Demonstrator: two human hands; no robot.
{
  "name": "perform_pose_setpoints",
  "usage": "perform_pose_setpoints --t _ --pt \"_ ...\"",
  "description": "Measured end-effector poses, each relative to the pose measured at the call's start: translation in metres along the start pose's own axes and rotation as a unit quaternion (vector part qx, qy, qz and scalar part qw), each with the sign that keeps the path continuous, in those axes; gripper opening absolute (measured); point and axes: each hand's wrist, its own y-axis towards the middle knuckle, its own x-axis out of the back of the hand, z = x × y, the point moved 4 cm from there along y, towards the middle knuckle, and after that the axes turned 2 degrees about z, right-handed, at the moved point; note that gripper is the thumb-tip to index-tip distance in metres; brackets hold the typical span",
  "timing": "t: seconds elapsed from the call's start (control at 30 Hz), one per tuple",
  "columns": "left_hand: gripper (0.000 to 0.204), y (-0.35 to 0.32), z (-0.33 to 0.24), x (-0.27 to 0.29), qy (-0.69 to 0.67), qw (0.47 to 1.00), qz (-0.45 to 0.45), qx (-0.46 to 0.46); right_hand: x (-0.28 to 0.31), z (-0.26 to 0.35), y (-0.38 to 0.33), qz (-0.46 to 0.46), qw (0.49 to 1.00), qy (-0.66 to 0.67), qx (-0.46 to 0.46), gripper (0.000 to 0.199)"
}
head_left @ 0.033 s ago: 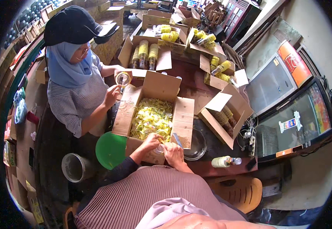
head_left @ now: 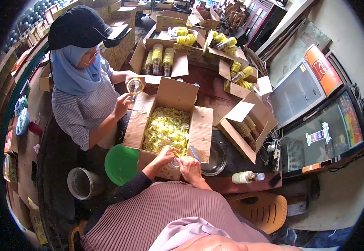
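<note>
A small clear plastic cup (head_left: 174, 163) with a bit of yellow at its rim is between my two hands, over the near flap of an open carton. My left hand (head_left: 165, 156) is closed on it, fingertips at the yellow part. My right hand (head_left: 191, 168) is closed beside it, with the blade of a knife (head_left: 195, 153) pointing up from its fingers. The knife's handle is hidden by that hand. Just beyond my hands, the carton (head_left: 177, 95) is filled with yellow and whitish scraps (head_left: 166, 130).
At the left, a co-worker holds a clear cup (head_left: 135, 86). A green basin (head_left: 121, 164) and grey bucket (head_left: 81, 184) stand left of me. A glass bowl (head_left: 215, 159), a yellowish cup stack (head_left: 242, 177) and a carton of cups (head_left: 245, 125) are at the right. Several cup-filled cartons stand behind.
</note>
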Motion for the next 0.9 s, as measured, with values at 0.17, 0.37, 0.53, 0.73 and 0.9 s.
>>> perform_pose_setpoints --t 0.17,0.37,0.53,0.73,0.9 --pt "0.022 0.001 0.029 -0.005 -0.15 0.987 0.051 -0.021 0.001 0.005 -0.004 -0.007 1.0 0.004 0.019 0.022" --pt "0.023 -0.004 0.023 0.0 -0.301 0.949 0.015 0.096 -0.003 0.005 -0.009 -0.057 0.994 0.034 0.085 0.015" --pt "0.018 0.01 0.017 0.0 -0.258 0.959 -0.014 0.117 0.01 0.007 -0.003 -0.066 0.99 0.071 0.103 0.018" --pt "0.018 0.009 0.024 0.005 -0.266 0.955 -0.012 0.128 0.015 0.014 -0.01 -0.089 0.979 0.105 0.148 0.021" --pt "0.024 0.006 0.005 0.014 -0.244 0.965 -0.042 0.088 0.016 0.015 -0.008 -0.086 0.978 0.117 0.153 0.023"
